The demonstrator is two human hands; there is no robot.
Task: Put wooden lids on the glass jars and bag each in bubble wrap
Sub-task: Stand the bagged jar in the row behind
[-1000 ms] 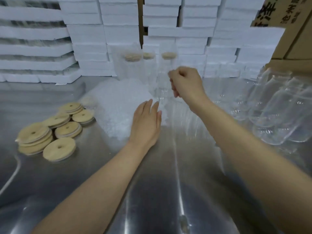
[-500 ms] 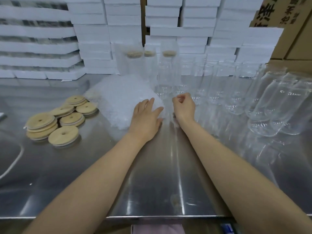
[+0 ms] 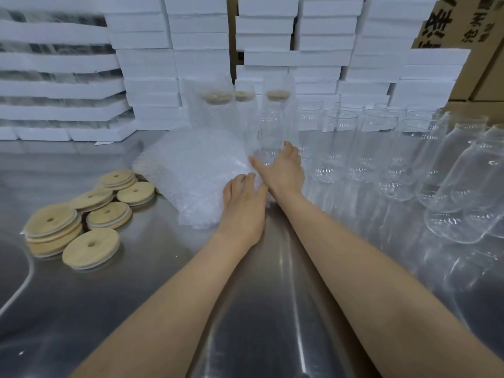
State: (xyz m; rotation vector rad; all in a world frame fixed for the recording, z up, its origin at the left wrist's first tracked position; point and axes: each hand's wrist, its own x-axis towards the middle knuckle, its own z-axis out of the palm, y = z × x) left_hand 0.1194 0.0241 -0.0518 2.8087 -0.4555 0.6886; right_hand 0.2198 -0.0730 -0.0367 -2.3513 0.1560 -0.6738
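- The left hand (image 3: 244, 205) lies flat, fingers straight and close together, pressing on the near right edge of the bubble wrap pile (image 3: 196, 170).
- The right hand (image 3: 283, 170) is just beyond it, fingers loose and spread and gripping nothing. Its thumb points left over the edge of the pile, and its fingertips are at the foot of the bagged jars (image 3: 278, 113).
- Those bagged jars stand upright at the far side of the pile, each with a wooden lid on and a bubble sleeve around it.
- To the right, open glass jars (image 3: 338, 143) stand upright in rows without lids. Further right, more jars (image 3: 463, 192) lean or lie tipped over.
- Loose wooden lids (image 3: 90, 214) are stacked and scattered to the left of the pile.
- Everything rests on a steel table (image 3: 136, 309).
- White foam trays (image 3: 201, 50) are stacked along the far side, and cardboard boxes (image 3: 480, 64) are at the far right.
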